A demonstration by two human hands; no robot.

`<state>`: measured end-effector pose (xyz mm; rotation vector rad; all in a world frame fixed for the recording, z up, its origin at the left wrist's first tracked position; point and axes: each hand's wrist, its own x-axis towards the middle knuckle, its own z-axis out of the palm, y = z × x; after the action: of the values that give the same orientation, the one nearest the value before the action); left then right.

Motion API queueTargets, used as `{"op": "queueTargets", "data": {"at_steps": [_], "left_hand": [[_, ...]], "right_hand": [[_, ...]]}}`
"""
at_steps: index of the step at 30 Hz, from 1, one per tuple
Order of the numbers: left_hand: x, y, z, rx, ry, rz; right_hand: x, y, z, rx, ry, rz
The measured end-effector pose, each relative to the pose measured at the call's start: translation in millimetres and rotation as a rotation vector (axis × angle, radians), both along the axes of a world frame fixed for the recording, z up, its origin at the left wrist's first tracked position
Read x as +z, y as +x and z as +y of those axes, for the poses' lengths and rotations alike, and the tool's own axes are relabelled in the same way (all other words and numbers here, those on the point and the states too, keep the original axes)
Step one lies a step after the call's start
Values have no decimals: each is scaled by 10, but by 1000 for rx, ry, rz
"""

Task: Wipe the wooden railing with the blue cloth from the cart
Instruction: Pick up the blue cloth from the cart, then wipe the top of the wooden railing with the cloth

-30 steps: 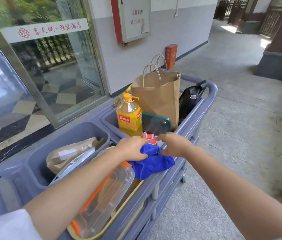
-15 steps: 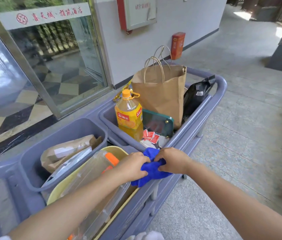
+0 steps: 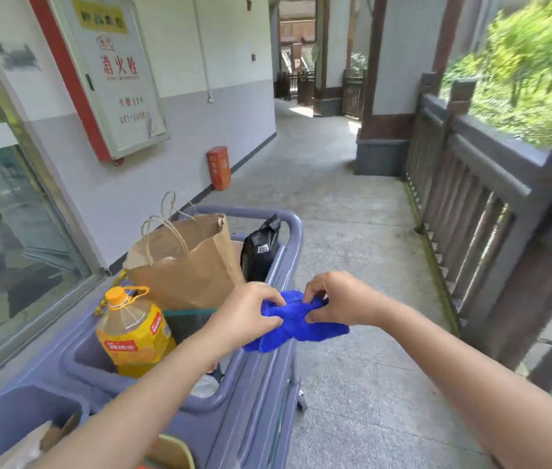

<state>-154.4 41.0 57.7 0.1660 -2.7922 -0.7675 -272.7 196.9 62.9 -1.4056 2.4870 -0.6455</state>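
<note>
A bunched blue cloth (image 3: 298,324) hangs in the air above the right edge of the grey cart (image 3: 264,377). My left hand (image 3: 249,316) grips its left end and my right hand (image 3: 338,301) pinches its right end, so both hands hold it. The dark wooden railing (image 3: 477,174) runs along the right side of the walkway, about an arm's length to the right of the cloth, with upright balusters below its top rail.
The cart's bins hold a brown paper bag (image 3: 193,265), a yellow oil bottle (image 3: 134,333) and a black pouch (image 3: 261,248). A glass door and a wall with a fire-hydrant cabinet (image 3: 112,76) are at left. A stone walkway (image 3: 352,231) stretches ahead.
Both hands have lifted the blue cloth out of the cart and carried it right, past the cart's edge. My view has turned right and up, bringing the railing into sight.
</note>
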Motion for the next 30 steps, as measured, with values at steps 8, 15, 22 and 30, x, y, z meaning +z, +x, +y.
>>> {"op": "queueTargets", "data": {"at_steps": [8, 15, 22, 30], "left_hand": [[356, -1033, 1336, -498, -12, 24], [588, -1108, 3102, -923, 23, -54], [646, -674, 4606, -1188, 7, -49], [669, -71, 5928, -1474, 57, 63]], "right_hand": [[434, -66, 1747, -497, -29, 99], [637, 616, 3417, -864, 58, 209], [733, 1586, 4680, -1173, 86, 201], [782, 2601, 5622, -1472, 105, 285]]}}
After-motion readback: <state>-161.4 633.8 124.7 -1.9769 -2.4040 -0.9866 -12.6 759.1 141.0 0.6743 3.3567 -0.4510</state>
